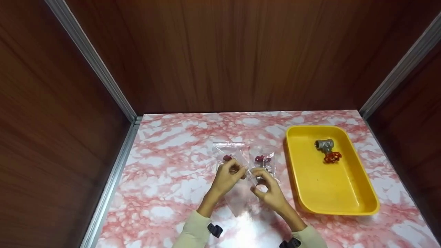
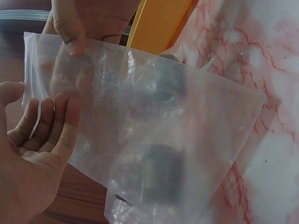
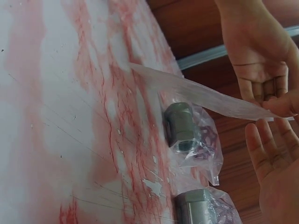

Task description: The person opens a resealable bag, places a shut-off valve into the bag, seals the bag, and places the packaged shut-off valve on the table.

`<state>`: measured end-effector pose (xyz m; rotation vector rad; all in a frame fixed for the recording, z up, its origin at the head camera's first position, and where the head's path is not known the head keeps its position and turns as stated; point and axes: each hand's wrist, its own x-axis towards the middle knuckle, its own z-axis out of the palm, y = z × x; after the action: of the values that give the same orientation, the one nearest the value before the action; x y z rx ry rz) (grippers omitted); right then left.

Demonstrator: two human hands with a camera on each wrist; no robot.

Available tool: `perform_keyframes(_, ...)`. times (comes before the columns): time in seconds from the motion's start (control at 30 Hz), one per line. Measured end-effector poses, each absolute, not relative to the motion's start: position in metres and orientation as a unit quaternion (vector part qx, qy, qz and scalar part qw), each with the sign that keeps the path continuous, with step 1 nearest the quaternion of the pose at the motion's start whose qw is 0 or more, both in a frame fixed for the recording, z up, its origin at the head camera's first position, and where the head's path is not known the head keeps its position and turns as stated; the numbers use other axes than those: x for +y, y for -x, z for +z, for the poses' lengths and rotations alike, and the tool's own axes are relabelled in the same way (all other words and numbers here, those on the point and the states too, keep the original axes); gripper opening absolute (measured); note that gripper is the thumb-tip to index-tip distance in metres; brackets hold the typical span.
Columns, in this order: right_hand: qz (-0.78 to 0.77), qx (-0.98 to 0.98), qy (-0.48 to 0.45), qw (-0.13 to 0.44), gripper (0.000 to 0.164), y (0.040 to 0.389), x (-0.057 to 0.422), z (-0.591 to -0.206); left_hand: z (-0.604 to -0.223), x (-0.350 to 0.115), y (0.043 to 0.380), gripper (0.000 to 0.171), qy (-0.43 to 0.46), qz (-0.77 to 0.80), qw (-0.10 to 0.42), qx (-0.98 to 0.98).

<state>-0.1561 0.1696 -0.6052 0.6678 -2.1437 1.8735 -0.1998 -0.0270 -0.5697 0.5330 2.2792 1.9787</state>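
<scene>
A clear plastic zip bag (image 2: 107,135) hangs flat between my two hands. My left hand (image 1: 225,177) pinches it by the zip edge with thumb and finger. On the other side my right hand (image 1: 272,191) holds the same edge, its fingers (image 3: 267,147) against the plastic. Below the hands lie two clear bags, each with a metal valve inside. The left one shows a red handwheel (image 1: 227,157), partly hidden by my left hand. The right one has its red handwheel (image 1: 262,158) at the top. Bare metal ends (image 3: 181,126) stick out toward me.
A yellow tray (image 1: 294,165) stands to the right, with an unbagged valve (image 1: 327,148) with a red handwheel near its far end. The table (image 1: 162,179) has a pink and white marbled top. Brown wood panels (image 1: 241,58) enclose the back and sides, with metal rails (image 1: 96,62) at the corners.
</scene>
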Motion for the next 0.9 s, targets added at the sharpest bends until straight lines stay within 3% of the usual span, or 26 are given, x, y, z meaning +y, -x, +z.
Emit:
perform_keyframes(0.4, 0.654, -0.709, -0.248, 0.088, 0.036, 0.157, 0.172, -0.605, -0.566, -0.024, 0.198, 0.007, -0.180, 0.651, 0.046, 0.736)
perform_keyframes(0.63, 0.674, -0.709, -0.198, 0.064, 0.020, 0.155, 0.170, -0.598, -0.565, -0.022, 0.199, 0.004, -0.194, 0.638, 0.027, 0.745)
perform_keyframes(0.9, 0.661, -0.738, -0.116, 0.073, 0.016, 0.160, 0.162, -0.587, -0.568, -0.018, 0.196, 0.007, -0.214, 0.616, 0.024, 0.758)
